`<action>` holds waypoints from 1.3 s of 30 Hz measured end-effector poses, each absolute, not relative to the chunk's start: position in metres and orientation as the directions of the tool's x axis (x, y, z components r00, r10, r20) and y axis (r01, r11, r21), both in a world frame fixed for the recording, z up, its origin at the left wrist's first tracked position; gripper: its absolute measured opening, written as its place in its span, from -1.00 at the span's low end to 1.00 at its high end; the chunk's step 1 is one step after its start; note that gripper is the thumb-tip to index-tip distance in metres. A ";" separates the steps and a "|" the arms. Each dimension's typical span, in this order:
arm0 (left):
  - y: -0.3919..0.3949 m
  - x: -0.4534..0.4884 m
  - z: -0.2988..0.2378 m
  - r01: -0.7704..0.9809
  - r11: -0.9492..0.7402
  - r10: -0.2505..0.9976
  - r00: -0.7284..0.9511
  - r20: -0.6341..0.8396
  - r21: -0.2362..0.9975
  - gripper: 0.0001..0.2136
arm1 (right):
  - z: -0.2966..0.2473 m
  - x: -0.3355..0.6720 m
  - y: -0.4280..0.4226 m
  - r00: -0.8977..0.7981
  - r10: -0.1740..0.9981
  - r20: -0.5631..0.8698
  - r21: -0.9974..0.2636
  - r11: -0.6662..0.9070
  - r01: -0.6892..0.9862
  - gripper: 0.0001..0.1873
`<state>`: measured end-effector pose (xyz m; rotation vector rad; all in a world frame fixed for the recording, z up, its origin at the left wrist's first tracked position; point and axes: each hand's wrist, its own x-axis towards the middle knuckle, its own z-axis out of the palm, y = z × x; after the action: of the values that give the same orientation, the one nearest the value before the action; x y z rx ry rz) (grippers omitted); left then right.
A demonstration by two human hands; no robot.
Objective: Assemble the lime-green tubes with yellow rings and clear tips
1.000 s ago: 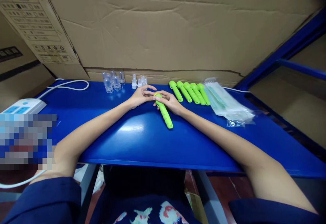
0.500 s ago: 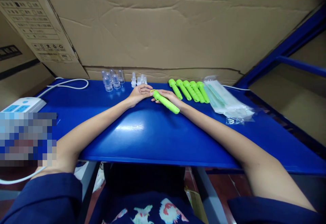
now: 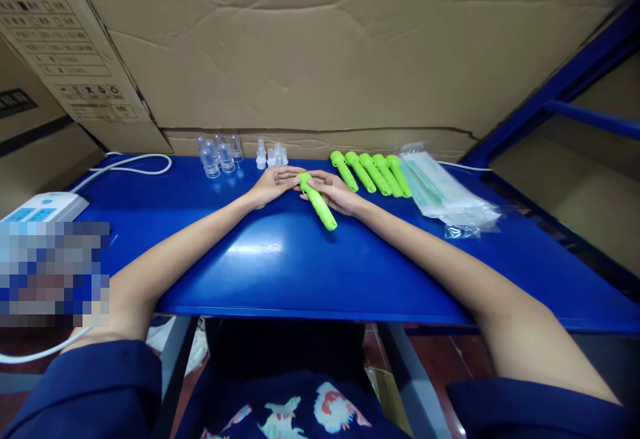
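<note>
My right hand [image 3: 334,192] holds a bright green plastic tube [image 3: 317,202] at its far end, pinched between fingers and thumb, with the tube's near end pointing toward me over the blue table [image 3: 280,266]. My left hand [image 3: 273,184] lies beside it with fingers stretched out, its fingertips touching the tube's far end. Both forearms rest on the table.
A row of several more green tubes [image 3: 373,172] lies right of my hands, then clear plastic bags [image 3: 443,196]. Small clear caps [image 3: 217,152] and white pieces [image 3: 270,154] stand at the back. A white power strip [image 3: 43,206] and cable [image 3: 125,162] sit left. Cardboard boxes [image 3: 320,46] wall the back.
The green tube has swung in my right hand: half a second ago its near end pointed right over my wrist, now it points toward me. My left hand stayed in place.
</note>
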<state>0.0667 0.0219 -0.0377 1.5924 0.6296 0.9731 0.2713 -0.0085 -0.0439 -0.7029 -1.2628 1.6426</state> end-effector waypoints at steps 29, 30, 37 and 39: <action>0.016 0.073 -0.037 -0.014 -0.316 0.796 0.541 0.273 0.949 -0.26 | -0.044 0.268 -0.010 -0.314 0.941 0.126 -0.980 0.071 -0.183 -0.36; 0.017 0.073 -0.038 -0.016 -0.293 0.806 0.534 0.256 0.956 -0.27 | -0.044 0.268 -0.010 -0.316 0.940 0.124 -0.980 0.065 -0.190 -0.37; 0.025 0.073 -0.040 0.021 -0.298 0.848 0.465 0.254 0.954 -0.51 | -0.042 0.266 -0.011 -0.294 0.951 0.093 -0.978 0.032 -0.206 -0.39; 0.025 0.073 -0.039 0.023 -0.315 0.840 0.472 0.267 0.949 -0.57 | -0.041 0.266 -0.013 -0.301 0.951 0.064 -0.984 0.010 -0.180 -0.40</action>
<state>0.0727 0.0249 -0.0388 1.6932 0.7474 0.9942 0.2659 -0.0127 -0.0407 -0.8848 -1.3106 1.4819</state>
